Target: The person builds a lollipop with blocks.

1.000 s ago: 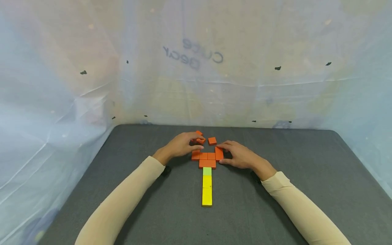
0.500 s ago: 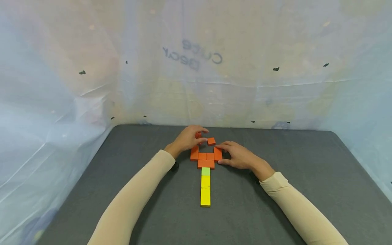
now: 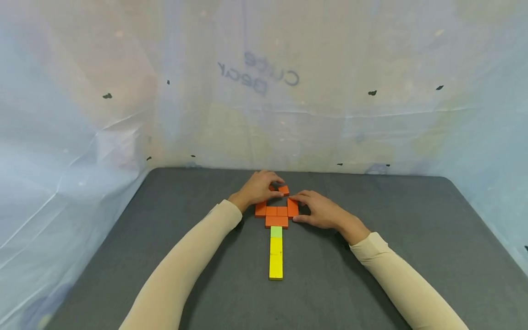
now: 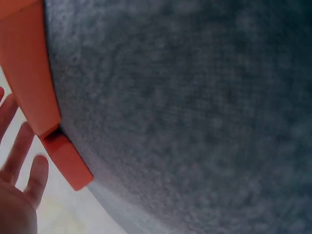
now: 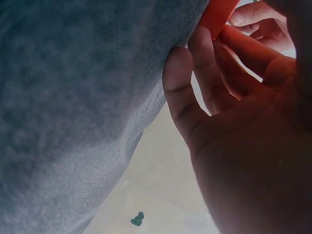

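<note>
In the head view my left hand (image 3: 257,187) is at the top of a flat figure of coloured blocks. Its thumb and forefinger lie on either side of a small orange block (image 3: 284,190), pinching it. The hand partly covers another orange block (image 3: 271,187). My right hand (image 3: 319,209) holds the upright orange block (image 3: 293,208) on the figure's right, thumb at the near end and fingers at the far end. Another upright orange block (image 3: 261,209) stands opposite. In the left wrist view, several fingers (image 4: 38,173) extend beyond a small orange block (image 4: 70,163).
Two small orange blocks (image 3: 277,211) join the uprights above a wide orange block (image 3: 277,222). Below run a light green block (image 3: 276,232) and a yellow strip (image 3: 276,259). A translucent sheet (image 3: 264,128) rises behind the dark table (image 3: 350,288).
My left hand has moved away from me and to the right, from the left-hand blocks to the small orange block at the top. My right hand has stayed at its block.
</note>
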The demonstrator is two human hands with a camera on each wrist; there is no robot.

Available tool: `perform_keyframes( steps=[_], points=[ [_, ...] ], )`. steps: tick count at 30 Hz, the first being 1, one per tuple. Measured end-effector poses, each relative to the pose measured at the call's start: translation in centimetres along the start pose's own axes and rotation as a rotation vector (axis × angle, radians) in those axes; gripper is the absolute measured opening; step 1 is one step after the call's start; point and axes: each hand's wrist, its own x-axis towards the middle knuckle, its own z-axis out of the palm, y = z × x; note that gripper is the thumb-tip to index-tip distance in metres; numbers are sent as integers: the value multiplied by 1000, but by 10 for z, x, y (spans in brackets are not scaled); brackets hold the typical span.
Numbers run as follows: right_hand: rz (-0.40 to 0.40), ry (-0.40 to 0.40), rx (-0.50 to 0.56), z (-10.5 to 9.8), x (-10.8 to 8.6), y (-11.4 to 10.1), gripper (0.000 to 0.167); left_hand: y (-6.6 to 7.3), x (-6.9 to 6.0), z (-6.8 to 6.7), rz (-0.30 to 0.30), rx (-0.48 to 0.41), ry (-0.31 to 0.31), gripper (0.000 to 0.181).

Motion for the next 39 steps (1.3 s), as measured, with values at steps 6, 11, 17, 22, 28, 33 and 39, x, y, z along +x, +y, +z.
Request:
perform_keyframes(
  steps=[6,11,17,22,28,33,39],
  points=[
    [1,4,-14,-4,0,0,67,3,5,2,-8,104,-16,41],
    [11,-14,-10,-4,1,-1,68,3,3,4,-41,88,-34,40],
    [11,-15,-12,-5,1,-2,67,1,2,5,-60,62,-35,41],
    [14,-16,-14,-4,1,-2,68,0,1,6,-72,51,-35,40],
    [18,-15,-15,-3,2,-2,68,-2,-1,6,-57,13,-29,37],
    [17,-16,-10,-3,2,-2,68,-3,-3,5,-57,-21,-32,35],
    [14,-14,-6,-4,2,-2,68,-3,-4,4,-79,-37,-39,35]
  ],
)
